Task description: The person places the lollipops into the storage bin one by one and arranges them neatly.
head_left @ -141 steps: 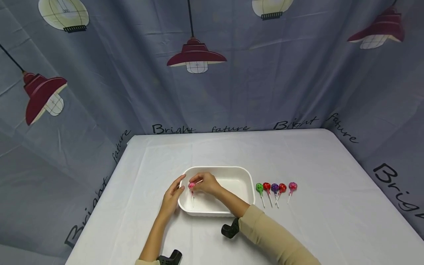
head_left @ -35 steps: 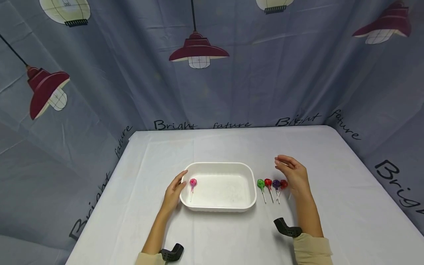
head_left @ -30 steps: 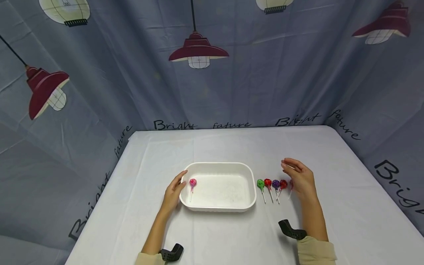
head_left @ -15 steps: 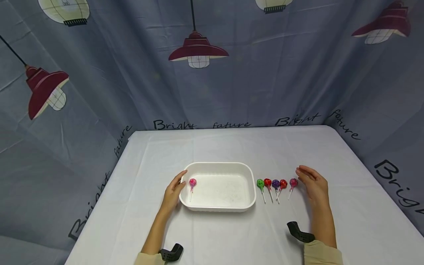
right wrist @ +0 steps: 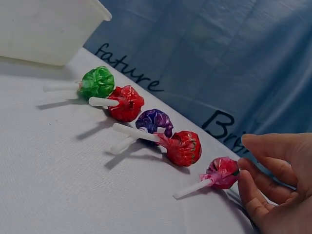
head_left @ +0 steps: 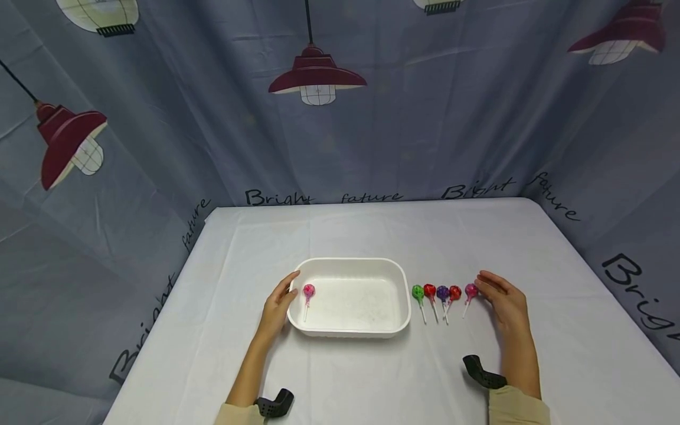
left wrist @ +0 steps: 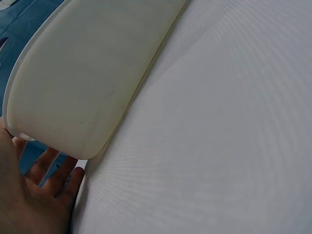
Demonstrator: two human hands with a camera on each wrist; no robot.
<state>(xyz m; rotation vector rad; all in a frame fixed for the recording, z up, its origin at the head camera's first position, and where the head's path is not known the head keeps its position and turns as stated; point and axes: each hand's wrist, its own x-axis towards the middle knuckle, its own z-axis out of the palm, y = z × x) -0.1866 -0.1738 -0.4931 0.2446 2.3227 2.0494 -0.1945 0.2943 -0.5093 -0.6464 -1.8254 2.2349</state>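
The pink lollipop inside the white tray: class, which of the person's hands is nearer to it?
Left. The left hand is at the left end of the white tray, beside the pink lollipop inside; the right hand is beyond the tray's other end, near another pink lollipop.

White tray (head_left: 361,295): rectangular, rounded corners, upright, long side facing you.
Pink lollipop in tray (head_left: 309,290): lying near the left end, wrapped head away from you, white stick toward you.
Green lollipop (right wrist: 98,82): lying just beside the tray, on your right.
First red lollipop (right wrist: 127,103): next along, close to the green.
Purple lollipop (right wrist: 155,122): third from the tray, head away from you.
Second red lollipop (right wrist: 185,148): close against the purple, sticks crossing.
Outer pink lollipop (right wrist: 222,171): farthest to your right, apart from the others.
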